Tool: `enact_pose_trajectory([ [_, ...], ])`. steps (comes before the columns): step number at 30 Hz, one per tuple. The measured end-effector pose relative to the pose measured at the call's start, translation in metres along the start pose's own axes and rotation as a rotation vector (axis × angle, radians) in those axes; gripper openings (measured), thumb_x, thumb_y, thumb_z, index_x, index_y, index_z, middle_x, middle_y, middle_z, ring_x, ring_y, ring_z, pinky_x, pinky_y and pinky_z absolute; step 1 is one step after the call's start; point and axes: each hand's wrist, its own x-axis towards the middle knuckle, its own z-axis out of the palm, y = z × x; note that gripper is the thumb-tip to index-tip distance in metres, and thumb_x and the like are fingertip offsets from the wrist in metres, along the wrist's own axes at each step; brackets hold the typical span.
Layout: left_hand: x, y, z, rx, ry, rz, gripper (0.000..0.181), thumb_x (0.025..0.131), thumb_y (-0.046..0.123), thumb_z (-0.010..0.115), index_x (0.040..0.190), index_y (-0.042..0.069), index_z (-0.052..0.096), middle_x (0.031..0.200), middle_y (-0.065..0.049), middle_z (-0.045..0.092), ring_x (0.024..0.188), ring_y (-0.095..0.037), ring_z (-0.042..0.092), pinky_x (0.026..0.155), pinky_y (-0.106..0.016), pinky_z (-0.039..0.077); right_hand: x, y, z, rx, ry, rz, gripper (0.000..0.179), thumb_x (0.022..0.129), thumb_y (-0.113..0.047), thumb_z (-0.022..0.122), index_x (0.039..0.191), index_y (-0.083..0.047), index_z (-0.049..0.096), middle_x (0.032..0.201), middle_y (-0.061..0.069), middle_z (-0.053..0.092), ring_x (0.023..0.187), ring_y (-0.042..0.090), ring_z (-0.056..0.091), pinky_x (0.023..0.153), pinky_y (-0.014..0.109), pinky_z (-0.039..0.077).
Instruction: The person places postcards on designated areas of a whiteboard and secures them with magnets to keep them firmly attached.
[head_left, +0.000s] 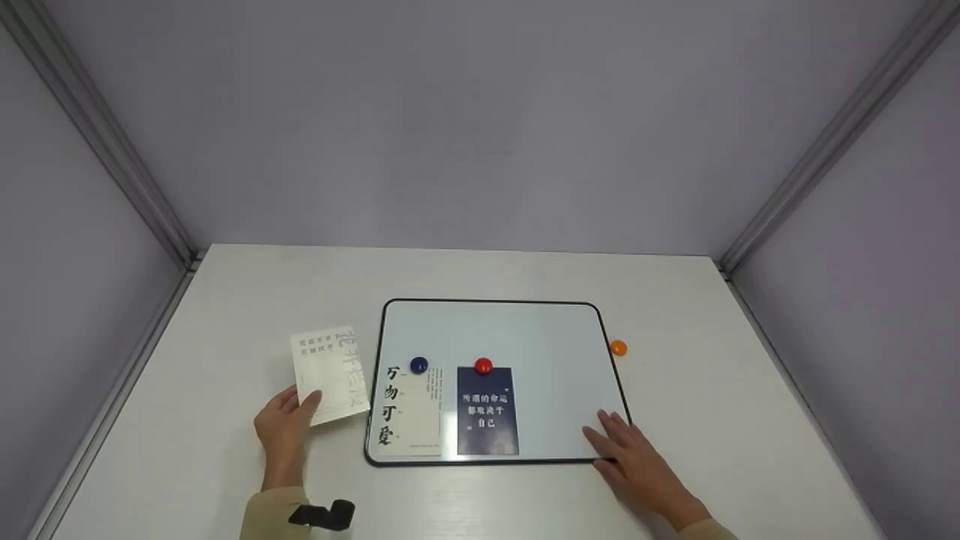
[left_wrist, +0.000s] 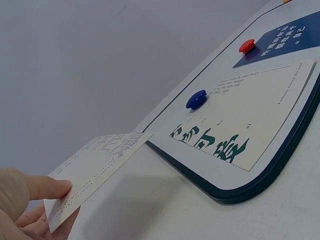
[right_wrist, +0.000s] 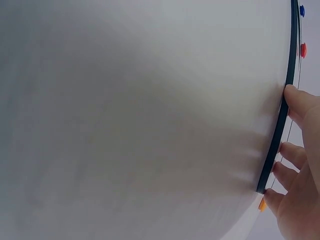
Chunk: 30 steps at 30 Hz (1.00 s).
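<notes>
My left hand [head_left: 281, 435] pinches a cream card [head_left: 326, 375] printed with characters, thumb on its face, left of the whiteboard [head_left: 559, 375]. The card is tilted up in the left wrist view. My right hand [head_left: 637, 465] rests on the board's lower right corner with fingers spread and the thumb at its black front edge. On the board, a dark blue round magnet [head_left: 419, 365] sits at the top of a cream card with large characters [head_left: 412, 420]. A red magnet [head_left: 484, 366] sits at the top edge of a navy card [head_left: 487, 431].
An orange magnet [head_left: 619, 348] lies at the board's right edge. The white table [head_left: 465, 502] carries everything, with grey walls behind and on both sides. A black strap [head_left: 322, 515] is around the left sleeve.
</notes>
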Motion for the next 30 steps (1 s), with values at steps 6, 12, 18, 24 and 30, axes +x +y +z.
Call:
enact_pose_trajectory([
  [6,-0.005,0.003,0.002,0.026,0.0,0.006,0.056,0.092,0.015,0.061,0.139,-0.008,0.042,0.141,-0.032,0.048,0.128,-0.042,0.052,0.059,0.001,0.039,0.0,0.0,0.001,-0.013,-0.011,0.0,0.05,0.093,-0.031,0.061,0.141,-0.023,0.049,0.155,0.011,0.039,0.143,0.033,0.036,0.116,0.053,0.029],
  [12,-0.009,0.006,0.003,0.04,-0.007,0.014,0.056,0.092,0.016,0.062,0.139,-0.007,0.042,0.141,-0.032,0.048,0.128,-0.043,0.052,0.059,0.001,0.038,0.0,0.001,0.002,0.022,-0.021,0.034,0.051,0.093,-0.032,0.061,0.142,-0.027,0.048,0.157,0.007,0.037,0.145,0.03,0.033,0.123,0.015,-0.002],
  [18,-0.012,0.008,0.004,0.028,-0.034,0.036,0.056,0.093,0.016,0.062,0.139,-0.009,0.041,0.14,-0.032,0.048,0.128,-0.044,0.051,0.062,0.0,0.042,0.0,0.0,0.002,0.026,0.005,0.015,0.051,0.092,-0.03,0.062,0.141,-0.025,0.049,0.155,0.009,0.039,0.144,0.032,0.036,0.106,-0.003,-0.02],
  [24,-0.013,0.009,0.007,0.052,-0.02,0.045,0.054,0.092,0.016,0.062,0.136,-0.01,0.044,0.137,-0.033,0.05,0.125,-0.042,0.055,0.062,-0.002,0.043,0.0,-0.001,0.001,0.044,-0.026,0.038,0.052,0.093,-0.028,0.061,0.142,-0.025,0.048,0.157,0.009,0.037,0.145,0.032,0.034,0.106,-0.002,-0.02],
  [30,-0.015,0.01,0.009,0.019,-0.025,0.033,0.055,0.09,0.015,0.064,0.135,-0.01,0.045,0.137,-0.034,0.05,0.102,-0.023,0.066,0.061,-0.004,0.044,0.001,-0.002,-0.001,0.055,-0.046,0.048,0.052,0.093,-0.029,0.061,0.143,-0.025,0.047,0.157,0.008,0.036,0.146,0.032,0.032,0.105,-0.003,-0.021],
])
